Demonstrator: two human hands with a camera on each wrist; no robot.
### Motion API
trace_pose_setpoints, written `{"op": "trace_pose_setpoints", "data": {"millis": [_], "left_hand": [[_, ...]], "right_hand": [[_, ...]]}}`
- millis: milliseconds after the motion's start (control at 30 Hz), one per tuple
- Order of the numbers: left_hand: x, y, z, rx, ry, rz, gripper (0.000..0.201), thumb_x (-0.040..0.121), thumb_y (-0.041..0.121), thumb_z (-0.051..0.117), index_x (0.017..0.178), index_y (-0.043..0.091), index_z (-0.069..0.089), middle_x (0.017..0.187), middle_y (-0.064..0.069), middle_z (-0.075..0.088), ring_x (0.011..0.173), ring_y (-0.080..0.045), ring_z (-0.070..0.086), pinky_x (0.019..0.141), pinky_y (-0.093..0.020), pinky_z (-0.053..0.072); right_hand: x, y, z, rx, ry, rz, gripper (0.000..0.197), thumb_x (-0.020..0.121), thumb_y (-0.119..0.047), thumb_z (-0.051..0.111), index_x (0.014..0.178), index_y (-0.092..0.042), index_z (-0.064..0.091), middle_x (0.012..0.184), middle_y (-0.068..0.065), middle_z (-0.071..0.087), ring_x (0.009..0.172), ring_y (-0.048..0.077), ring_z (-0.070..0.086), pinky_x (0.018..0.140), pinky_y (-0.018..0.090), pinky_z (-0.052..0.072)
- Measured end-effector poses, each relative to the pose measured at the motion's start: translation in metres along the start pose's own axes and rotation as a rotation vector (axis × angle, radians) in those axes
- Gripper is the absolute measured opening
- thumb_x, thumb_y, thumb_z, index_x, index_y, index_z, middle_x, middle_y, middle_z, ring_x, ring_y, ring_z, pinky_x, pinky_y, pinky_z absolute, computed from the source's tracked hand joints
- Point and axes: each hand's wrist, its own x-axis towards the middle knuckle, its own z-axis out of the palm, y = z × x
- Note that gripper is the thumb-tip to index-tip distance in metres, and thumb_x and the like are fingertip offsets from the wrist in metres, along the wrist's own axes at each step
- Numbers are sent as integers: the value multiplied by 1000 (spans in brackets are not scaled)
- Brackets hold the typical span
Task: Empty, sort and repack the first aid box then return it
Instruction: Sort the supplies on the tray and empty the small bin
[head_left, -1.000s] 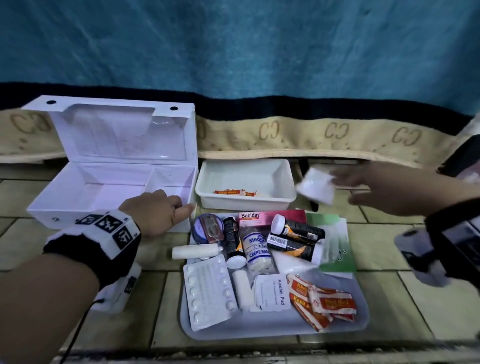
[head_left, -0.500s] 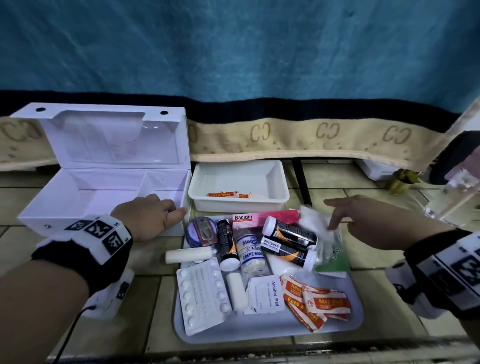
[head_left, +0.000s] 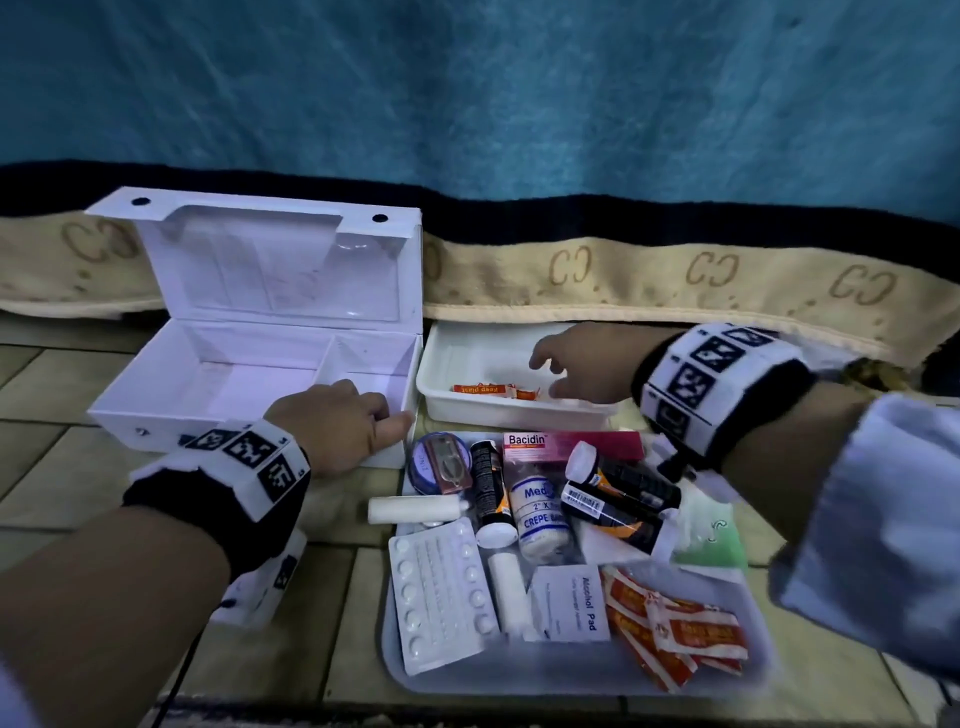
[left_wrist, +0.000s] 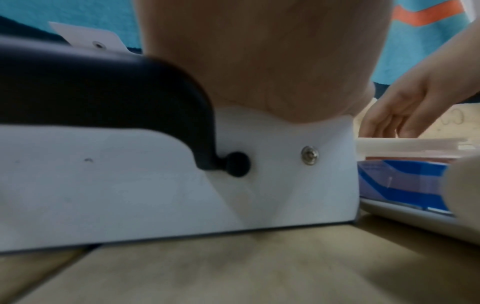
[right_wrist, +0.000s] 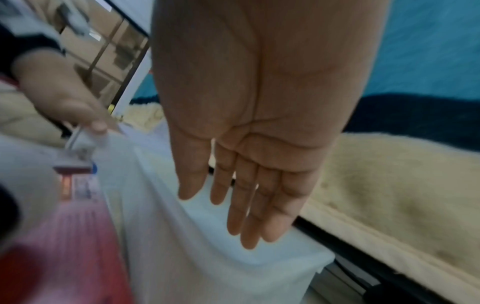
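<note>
The white first aid box (head_left: 244, 379) stands open and empty at the left, lid up. My left hand (head_left: 337, 421) holds its front wall near the right corner, fingers over the rim and thumb outside; the left wrist view shows the palm (left_wrist: 285, 82) on that wall (left_wrist: 155, 185). My right hand (head_left: 556, 364) hovers over the small white tray (head_left: 519, 415), fingers straight and holding nothing (right_wrist: 233, 216). Orange plasters (head_left: 483, 388) lie in that tray. The grey tray (head_left: 571, 670) in front holds a Bacidin box (head_left: 571, 446), crepe bandage (head_left: 537, 512), blister pack (head_left: 441, 597), alcohol pad (head_left: 571, 603) and more plasters (head_left: 675, 629).
A blue blanket with a beige patterned border (head_left: 675, 280) rises right behind the box and small tray. Everything sits on a tiled floor (head_left: 78, 467). A white tube (head_left: 415, 509) lies half off the grey tray's left edge. Dark bottles (head_left: 623, 483) lie under my right wrist.
My right hand laid a white packet on the right of the grey tray, then moved left and forward, empty, over the small white tray. The left hand stayed on the box.
</note>
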Motion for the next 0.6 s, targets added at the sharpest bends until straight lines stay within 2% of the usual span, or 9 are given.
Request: {"op": "trace_pose_setpoints", "data": {"millis": [67,133,233,300,400,533,567,600], "left_hand": [[0,-1,0,-29,3,-16,50,92,62,22,119,31,51,116,-7,50,108,-26,51,94,-41,43],[2,-1,1,-36,2,-29,51,91,64,22,119,33,51,117,-6,49,110,-25,50,94,-41,42],[3,-2,3,-35,-4,-33,52,90,66,21,117,33,52,116,-6,50,109,-25,51,94,-41,43],[4,-3,2,-39,-2,-31,53,89,66,21,115,33,52,114,-6,50,106,-25,52,94,-42,43],[4,-4,3,-34,0,-32,55,88,67,20,114,32,53,112,-6,50,105,-25,53,93,-42,44],[4,-4,3,-40,3,-30,56,88,68,19,113,32,54,113,-4,50,105,-24,53,90,-40,44],[3,-4,4,-42,2,-26,55,88,68,19,113,32,53,113,-4,50,104,-24,53,89,-40,44],[3,-4,3,-43,4,-21,55,88,68,19,112,32,54,112,-4,51,103,-24,53,89,-40,44]], "right_hand": [[17,-8,4,-115,-100,16,47,97,-24,48,140,-7,39,141,10,47,127,27,46,100,34,39],[27,-12,11,-140,-95,23,43,96,-16,48,135,1,45,137,18,49,125,31,48,100,37,41],[33,-12,21,-112,-26,49,33,92,-13,50,124,-3,53,125,17,57,114,32,56,90,37,46],[35,-14,21,-104,-28,47,31,91,-15,52,120,-7,56,121,15,59,111,32,57,87,37,46],[40,-15,14,-35,-47,75,29,92,-11,51,116,1,62,121,16,63,112,30,59,88,34,49],[32,-7,2,10,67,54,25,90,-6,55,112,3,65,118,19,64,112,32,59,91,38,50],[27,-4,-2,43,123,50,24,90,-6,55,109,2,67,115,17,66,108,31,61,86,37,53],[24,0,-5,78,176,52,20,89,-7,57,104,-2,69,108,11,69,99,27,64,76,31,53]]}}
